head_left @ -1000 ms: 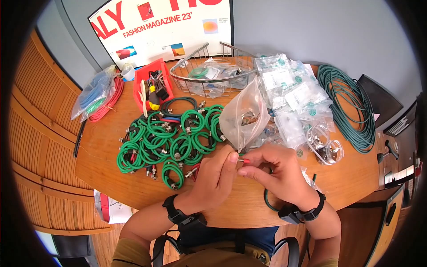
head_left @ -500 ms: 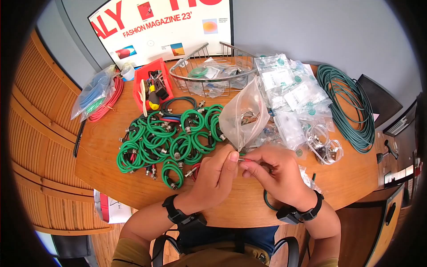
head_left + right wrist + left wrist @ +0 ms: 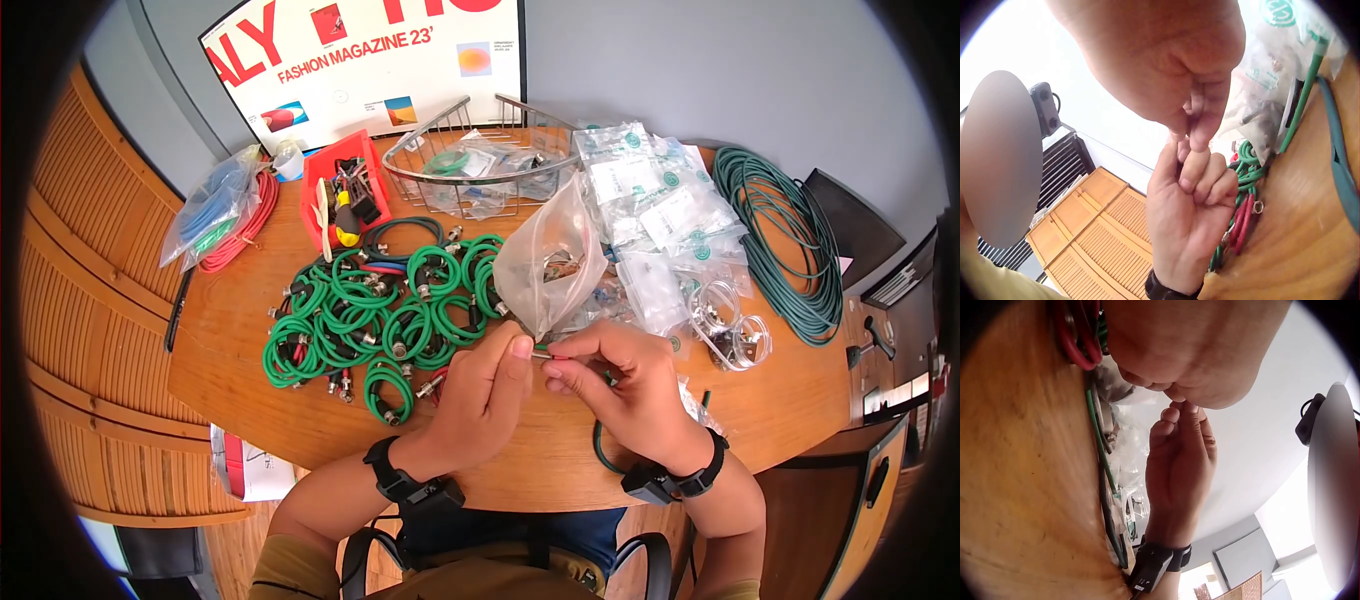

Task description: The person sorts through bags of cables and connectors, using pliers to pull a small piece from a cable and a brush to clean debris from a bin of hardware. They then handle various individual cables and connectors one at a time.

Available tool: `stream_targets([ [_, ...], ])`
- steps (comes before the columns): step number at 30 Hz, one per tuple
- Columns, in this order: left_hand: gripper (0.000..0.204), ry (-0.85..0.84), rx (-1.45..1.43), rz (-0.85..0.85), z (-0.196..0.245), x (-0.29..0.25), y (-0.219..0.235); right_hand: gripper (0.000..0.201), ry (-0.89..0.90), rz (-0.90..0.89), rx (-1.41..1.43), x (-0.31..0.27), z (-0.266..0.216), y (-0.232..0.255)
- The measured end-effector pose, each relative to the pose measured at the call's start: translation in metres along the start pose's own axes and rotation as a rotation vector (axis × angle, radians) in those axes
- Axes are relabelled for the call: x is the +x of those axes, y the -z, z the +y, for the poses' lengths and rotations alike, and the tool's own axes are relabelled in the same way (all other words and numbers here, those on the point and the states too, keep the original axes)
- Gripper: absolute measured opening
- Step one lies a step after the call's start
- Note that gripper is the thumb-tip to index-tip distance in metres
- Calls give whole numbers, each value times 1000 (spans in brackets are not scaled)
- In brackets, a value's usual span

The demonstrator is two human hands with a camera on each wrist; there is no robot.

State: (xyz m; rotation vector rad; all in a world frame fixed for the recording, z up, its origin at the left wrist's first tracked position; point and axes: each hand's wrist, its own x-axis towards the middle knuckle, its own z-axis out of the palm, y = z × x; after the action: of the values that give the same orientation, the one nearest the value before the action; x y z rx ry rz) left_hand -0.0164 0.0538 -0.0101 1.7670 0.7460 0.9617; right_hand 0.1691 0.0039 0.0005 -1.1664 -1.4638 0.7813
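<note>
Tabletop (image 3: 545, 470) — thin piece (image 3: 542, 356) between hands (image 3: 487, 395) (image 3: 640, 395)

Right wrist cam: right hand (image 3: 1166, 65) seen opposite left hand (image 3: 1188, 215), fingertips set close together, anything pinched hidden. Green cables (image 3: 1249, 178), red cable (image 3: 1243, 228), clear bag (image 3: 1266, 87) seen beyond; teal cable (image 3: 1337, 150) laid on wooden table (image 3: 1291, 231).
</note>
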Motion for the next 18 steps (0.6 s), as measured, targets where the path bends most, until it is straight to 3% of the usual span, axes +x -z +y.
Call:
stream_targets([
  [4, 39, 62, -145, -9, -3, 1, 2, 14, 91, -13, -35, 5, -4, 8],
  [6, 38, 101, -389, -62, -7, 2, 3, 18, 249, 47, -60, 8, -4, 12],
  [10, 38, 109, -482, -94, -8, 1, 4, 22, 218, 207, -15, 9, -11, 17],
  [13, 36, 106, -494, -90, -9, 1, 3, 23, 330, 268, -130, 26, -23, 19],
  [15, 34, 102, -520, -93, -7, 1, 3, 21, 362, 229, -212, 38, -43, 22],
  [18, 30, 99, -589, -77, -1, 1, 3, 20, 263, 92, -427, 57, -64, 22],
])
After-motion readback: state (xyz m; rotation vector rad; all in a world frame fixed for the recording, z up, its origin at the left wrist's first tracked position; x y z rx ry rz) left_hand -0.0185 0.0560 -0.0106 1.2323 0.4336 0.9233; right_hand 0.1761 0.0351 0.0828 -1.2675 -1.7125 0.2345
